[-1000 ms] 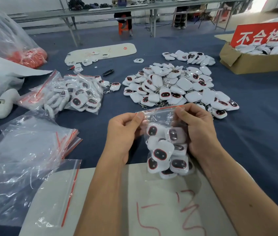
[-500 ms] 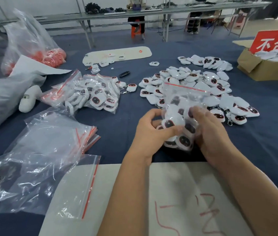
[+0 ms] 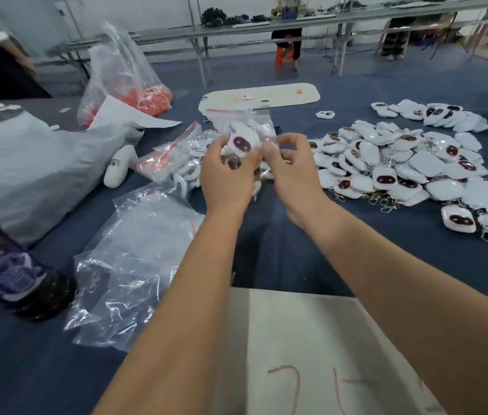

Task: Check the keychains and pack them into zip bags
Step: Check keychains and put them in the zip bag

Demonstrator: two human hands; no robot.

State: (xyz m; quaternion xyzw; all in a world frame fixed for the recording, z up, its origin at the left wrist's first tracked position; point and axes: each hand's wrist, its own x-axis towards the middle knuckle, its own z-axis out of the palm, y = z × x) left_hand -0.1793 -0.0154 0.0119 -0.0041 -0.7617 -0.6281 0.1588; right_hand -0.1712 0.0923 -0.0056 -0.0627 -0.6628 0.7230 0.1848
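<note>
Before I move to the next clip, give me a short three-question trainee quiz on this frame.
1. True or false: the filled bag lies flat on the table.
2. Which hands are on that bag? A) left hand only B) right hand only C) both
3. Fill in: the loose keychains lie to the person's ____.

Key: 1. False; it is held up in the air. 2. C; both grips pinch it low down, though motion blur hides the exact contact. 3. Right.
</note>
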